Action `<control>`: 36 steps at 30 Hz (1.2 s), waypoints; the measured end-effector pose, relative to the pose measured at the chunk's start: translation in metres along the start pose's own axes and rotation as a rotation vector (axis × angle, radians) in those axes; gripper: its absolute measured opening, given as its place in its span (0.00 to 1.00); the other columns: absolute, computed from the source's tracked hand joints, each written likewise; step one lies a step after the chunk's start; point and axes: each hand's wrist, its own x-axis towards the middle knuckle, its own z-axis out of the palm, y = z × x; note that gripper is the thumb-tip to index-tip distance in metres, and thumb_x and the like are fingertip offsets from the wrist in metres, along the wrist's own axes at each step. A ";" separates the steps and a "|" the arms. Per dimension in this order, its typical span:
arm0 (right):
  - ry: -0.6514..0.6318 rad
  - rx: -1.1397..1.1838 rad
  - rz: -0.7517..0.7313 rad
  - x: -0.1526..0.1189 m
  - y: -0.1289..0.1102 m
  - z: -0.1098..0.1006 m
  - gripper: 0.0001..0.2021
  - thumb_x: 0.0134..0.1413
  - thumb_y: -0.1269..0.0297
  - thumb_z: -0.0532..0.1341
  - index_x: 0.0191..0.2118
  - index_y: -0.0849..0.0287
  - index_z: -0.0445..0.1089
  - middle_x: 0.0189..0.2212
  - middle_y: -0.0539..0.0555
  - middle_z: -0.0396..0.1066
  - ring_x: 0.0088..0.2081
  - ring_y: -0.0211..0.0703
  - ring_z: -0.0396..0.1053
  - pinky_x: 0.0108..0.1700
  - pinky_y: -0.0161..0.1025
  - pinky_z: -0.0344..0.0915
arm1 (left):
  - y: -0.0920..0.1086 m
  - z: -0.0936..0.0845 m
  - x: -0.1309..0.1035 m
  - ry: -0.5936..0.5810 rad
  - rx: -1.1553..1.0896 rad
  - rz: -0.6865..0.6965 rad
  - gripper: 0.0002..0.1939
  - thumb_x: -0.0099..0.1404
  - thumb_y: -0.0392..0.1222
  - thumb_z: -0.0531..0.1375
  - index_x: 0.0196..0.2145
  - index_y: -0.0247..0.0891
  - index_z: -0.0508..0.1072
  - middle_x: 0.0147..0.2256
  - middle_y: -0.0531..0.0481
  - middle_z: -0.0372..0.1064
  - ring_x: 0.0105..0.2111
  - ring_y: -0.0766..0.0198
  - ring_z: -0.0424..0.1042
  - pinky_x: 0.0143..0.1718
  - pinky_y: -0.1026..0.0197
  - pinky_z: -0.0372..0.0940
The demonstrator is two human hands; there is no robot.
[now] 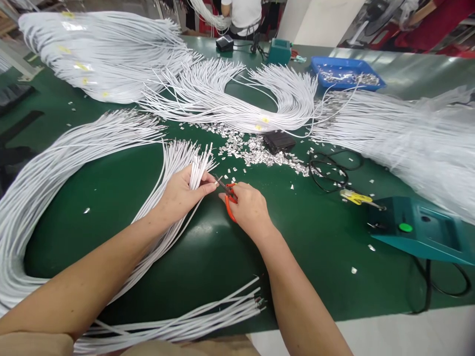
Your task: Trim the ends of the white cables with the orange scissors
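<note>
My left hand (pixel 187 190) is closed around several white cables (pixel 198 170), their ends poking up above the thumb and fingers. Between thumb and fingertip it pinches one cable end that points right. Orange-handled cutters (pixel 230 201) are gripped in my right hand (pixel 247 202), with the dark blades right at that cable end. Whether the blades touch it I cannot tell. Behind my left hand lies a bundle of white cables (pixel 178 151). Another small group of cables (pixel 222 316) lies near the front edge, with dark stripped tips.
Silver foil scraps (pixel 256 151) lie around a black box (pixel 279 142). Large white cable bundles (pixel 107 54) stretch across the back, and plastic covers more cables (pixel 408 128) at right. A teal machine (pixel 419 227), yellow-handled tool (pixel 356 197) and blue tray (pixel 347 66) are there. People stand beyond the table.
</note>
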 end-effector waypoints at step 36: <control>0.053 1.172 0.204 0.003 -0.016 -0.010 0.11 0.43 0.56 0.68 0.25 0.60 0.74 0.23 0.48 0.68 0.28 0.34 0.62 0.34 0.35 0.59 | -0.006 0.007 -0.003 -0.199 -0.403 -0.168 0.15 0.54 0.45 0.69 0.31 0.38 0.66 0.30 0.54 0.73 0.33 0.64 0.74 0.36 0.62 0.64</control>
